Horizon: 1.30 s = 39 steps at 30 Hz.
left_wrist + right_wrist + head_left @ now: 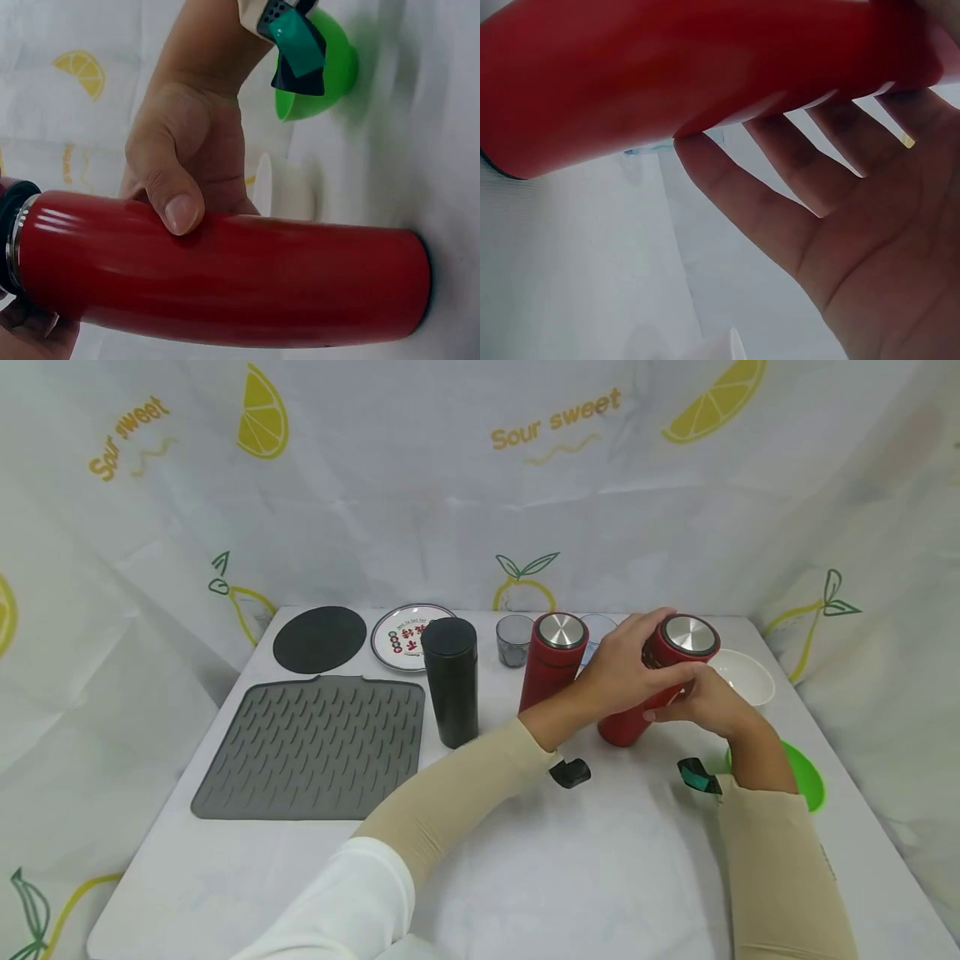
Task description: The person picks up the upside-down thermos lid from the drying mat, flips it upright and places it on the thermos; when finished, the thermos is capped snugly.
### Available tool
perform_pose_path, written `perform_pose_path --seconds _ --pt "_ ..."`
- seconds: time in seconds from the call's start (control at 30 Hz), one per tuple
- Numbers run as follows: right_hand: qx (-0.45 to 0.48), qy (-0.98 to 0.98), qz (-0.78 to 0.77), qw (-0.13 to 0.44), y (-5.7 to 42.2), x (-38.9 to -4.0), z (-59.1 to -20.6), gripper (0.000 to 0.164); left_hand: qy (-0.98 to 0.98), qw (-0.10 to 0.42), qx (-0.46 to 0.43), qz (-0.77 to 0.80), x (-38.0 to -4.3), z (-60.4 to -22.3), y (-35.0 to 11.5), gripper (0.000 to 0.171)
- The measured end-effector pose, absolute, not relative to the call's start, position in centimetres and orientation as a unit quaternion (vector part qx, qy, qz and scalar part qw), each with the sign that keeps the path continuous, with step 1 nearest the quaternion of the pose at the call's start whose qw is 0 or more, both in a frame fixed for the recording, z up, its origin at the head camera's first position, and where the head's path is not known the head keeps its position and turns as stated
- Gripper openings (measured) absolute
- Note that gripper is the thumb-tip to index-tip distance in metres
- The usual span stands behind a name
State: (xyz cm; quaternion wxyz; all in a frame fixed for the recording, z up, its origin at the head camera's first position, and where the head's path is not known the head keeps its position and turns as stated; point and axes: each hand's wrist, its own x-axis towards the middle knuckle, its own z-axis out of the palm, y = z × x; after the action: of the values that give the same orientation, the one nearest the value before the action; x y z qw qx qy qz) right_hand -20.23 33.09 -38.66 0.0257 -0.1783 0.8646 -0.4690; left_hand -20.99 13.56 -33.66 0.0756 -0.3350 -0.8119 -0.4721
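A red thermos bottle point(626, 727) with a silver-topped lid point(690, 634) stands on the table between both hands. My left hand point(624, 667) grips it near the lid from the left. From the right, my right hand point(708, 700) holds its body. In the left wrist view, the right thumb point(180, 214) presses the bottle's side, and a silver ring shows at the neck beside the dark lid rim. The right wrist view has the right fingers point(735, 191) against the bottle's red wall. Just left stands a second red thermos bottle point(551, 668), partly behind my left arm.
A black tumbler point(452, 693), a grey ribbed mat point(315, 752), a black round mat point(320, 640) and a printed plate point(390, 639) lie leftward. Small glasses point(514, 642) stand at the back. Rightward are a white bowl point(750, 678) and a green bowl point(806, 777), partly behind my right wrist.
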Motion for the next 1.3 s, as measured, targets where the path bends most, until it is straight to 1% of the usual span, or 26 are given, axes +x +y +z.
perform_pose_path --seconds 0.1,0.2,0.27,0.37,0.57,0.63,0.8,0.87,0.93,1.0,1.07,1.1,1.17,1.23,1.3 --pt "-0.157 0.884 -0.439 0.036 33.1 -20.0 -38.1 0.072 -0.813 0.058 -0.331 -0.476 -21.3 -33.5 13.5 0.071" --pt "-0.129 0.903 -0.406 0.057 33.3 -19.6 -37.4 0.073 -0.828 0.049 -0.308 -0.467 -21.3 -33.3 13.7 0.069" --pt "-0.126 0.905 -0.400 0.068 33.4 -19.5 -37.1 0.074 -0.837 0.047 -0.293 -0.460 -21.2 -33.2 13.9 0.068" --pt "-0.143 0.898 -0.409 0.078 33.6 -19.6 -37.0 0.075 -0.847 0.051 -0.285 -0.446 -21.0 -33.3 14.1 0.069" --pt "-0.179 0.879 -0.435 0.084 33.7 -20.1 -37.3 0.079 -0.831 0.057 -0.300 -0.465 -20.9 -33.8 14.4 0.071" --pt "-0.177 0.878 -0.438 0.079 33.8 -20.2 -37.4 0.080 -0.825 0.043 -0.298 -0.478 -21.1 -33.9 14.6 0.070" --pt "-0.180 0.877 -0.440 0.066 34.0 -20.3 -37.5 0.083 -0.801 -0.029 -0.295 -0.520 -22.0 -34.5 14.8 0.071" --pt "-0.181 0.877 -0.441 0.067 34.0 -20.2 -37.5 0.084 -0.795 -0.046 -0.295 -0.528 -22.1 -34.7 14.7 0.074" --pt "-0.181 0.876 -0.440 0.074 34.2 -20.1 -37.5 0.083 -0.801 -0.035 -0.297 -0.519 -21.8 -34.8 14.8 0.080" --pt "-0.170 0.878 -0.440 0.082 34.3 -19.9 -37.4 0.082 -0.813 -0.006 -0.287 -0.507 -21.2 -34.7 15.1 0.088" --pt "-0.169 0.880 -0.436 0.086 34.5 -19.7 -37.5 0.079 -0.822 0.028 -0.268 -0.501 -20.8 -34.7 15.4 0.091" --pt "-0.169 0.881 -0.434 0.086 34.5 -19.6 -37.5 0.078 -0.824 0.043 -0.263 -0.500 -20.6 -34.7 15.6 0.090" --pt "-0.166 0.882 -0.433 0.084 34.6 -19.4 -37.5 0.077 -0.824 0.057 -0.257 -0.502 -20.5 -34.7 15.9 0.083" --pt "-0.172 0.881 -0.433 0.084 34.6 -19.4 -37.6 0.078 -0.823 0.054 -0.258 -0.503 -20.5 -34.7 15.9 0.075" --pt "-0.172 0.878 -0.439 0.083 34.5 -19.4 -37.7 0.080 -0.819 0.037 -0.268 -0.507 -20.8 -34.7 15.6 0.069"
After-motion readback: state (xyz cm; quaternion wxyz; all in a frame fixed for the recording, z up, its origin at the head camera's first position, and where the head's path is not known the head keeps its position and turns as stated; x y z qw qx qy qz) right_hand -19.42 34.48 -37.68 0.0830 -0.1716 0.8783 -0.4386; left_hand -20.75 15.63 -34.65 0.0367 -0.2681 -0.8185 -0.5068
